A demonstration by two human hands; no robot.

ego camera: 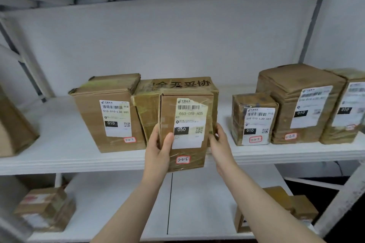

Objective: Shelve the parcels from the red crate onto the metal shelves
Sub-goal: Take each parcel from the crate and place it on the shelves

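A white metal shelf (59, 163) carries a row of taped brown boxes. At the middle of its front edge, a person holds a tall cardboard parcel (185, 104) upright between both hands. The parcel stands between a box marked 3-2-4 (110, 116) on the left and a small wrapped box (252, 120) well to the right, just in front of a larger printed carton (177, 85). Its lower end overlaps the shelf's front lip, and whether it rests there cannot be told.

The left hand (158, 148) grips the left edge, thumb on the front face. The right hand (219, 144) clasps the right side.

The stiff, tape-slick cardboard looks light enough to steer. Opposite side walls, low down, seem the surest hold. A red-edged sticker (182, 160) reads 3-2-6.
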